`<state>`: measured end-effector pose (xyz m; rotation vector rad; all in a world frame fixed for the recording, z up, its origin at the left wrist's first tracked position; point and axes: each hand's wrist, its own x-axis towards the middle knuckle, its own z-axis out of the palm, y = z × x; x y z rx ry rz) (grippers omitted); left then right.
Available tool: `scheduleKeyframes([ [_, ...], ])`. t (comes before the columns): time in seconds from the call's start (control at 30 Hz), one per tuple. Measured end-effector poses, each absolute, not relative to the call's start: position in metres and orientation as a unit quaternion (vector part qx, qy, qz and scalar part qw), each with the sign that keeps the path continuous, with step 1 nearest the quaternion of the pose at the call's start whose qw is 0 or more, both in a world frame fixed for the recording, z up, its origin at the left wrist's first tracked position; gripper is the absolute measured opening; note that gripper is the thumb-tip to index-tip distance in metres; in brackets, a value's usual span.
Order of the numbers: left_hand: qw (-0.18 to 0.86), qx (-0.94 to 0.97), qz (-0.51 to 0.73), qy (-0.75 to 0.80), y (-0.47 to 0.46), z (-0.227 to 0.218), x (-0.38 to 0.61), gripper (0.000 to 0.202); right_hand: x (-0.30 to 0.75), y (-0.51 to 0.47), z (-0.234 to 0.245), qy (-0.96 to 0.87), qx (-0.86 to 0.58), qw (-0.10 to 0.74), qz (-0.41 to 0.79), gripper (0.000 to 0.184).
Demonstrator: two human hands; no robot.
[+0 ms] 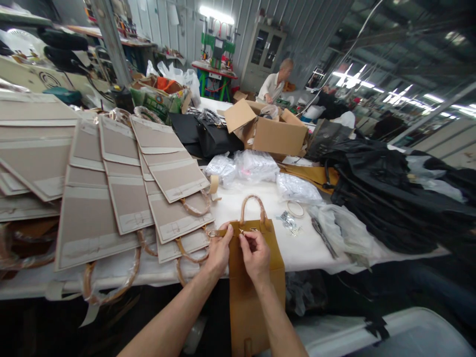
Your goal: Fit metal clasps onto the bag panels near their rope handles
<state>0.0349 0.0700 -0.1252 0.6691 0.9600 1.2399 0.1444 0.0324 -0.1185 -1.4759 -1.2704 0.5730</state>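
Clock from the brown panel. At 10 o'clock, beige panels [128, 193] are overlapped on the white tabletop [308, 253]. A brown strap [217, 233] is pinched by the left hand [220, 253]. The brown panel [243, 307] is draped over the front edge, handle [253, 196] at 12. A small metal piece [241, 231] is pinched in the right hand [257, 255] grip. Metal bits [290, 222] are scattered at 1, dark tool [323, 237] laid at 2, black material [386, 198] heaped farther out.

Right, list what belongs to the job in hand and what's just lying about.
In the job:
tan panel, with handle
tan strap, in the left hand
metal fitting, at the right hand
loose metal pieces, probably

Apparently lying about:
cardboard box
black pile
tape roll
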Motion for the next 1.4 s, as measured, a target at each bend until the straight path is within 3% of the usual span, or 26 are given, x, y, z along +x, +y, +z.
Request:
scheduleKeyframes([
  [0.17, 0.667, 0.326, 0.546, 0.39, 0.069, -0.128, 0.033, 0.041, 0.143, 0.032, -0.118, -0.549, -0.623, 0.51, 0.224, 0.019],
  [0.7, 0.665, 0.318, 0.558, 0.382, 0.069, -0.128, 0.036, 0.037, 0.178, 0.046, -0.098, -0.739, -0.546, 0.343, 0.197, 0.03],
  [0.97, 0.655, 0.335, 0.549, 0.396, 0.07, -0.12, 0.034, 0.039, 0.183, 0.053, -0.102, -0.788, -0.508, 0.304, 0.171, 0.027],
  [1.13, 0.65, 0.344, 0.549, 0.396, 0.07, -0.123, 0.034, 0.039, 0.182, 0.052, -0.105, -0.787, -0.504, 0.318, 0.163, 0.027],
  [1.4, 0.657, 0.339, 0.54, 0.401, 0.07, -0.124, 0.034, 0.044, 0.173, 0.042, -0.118, -0.665, -0.584, 0.418, 0.208, 0.023],
])
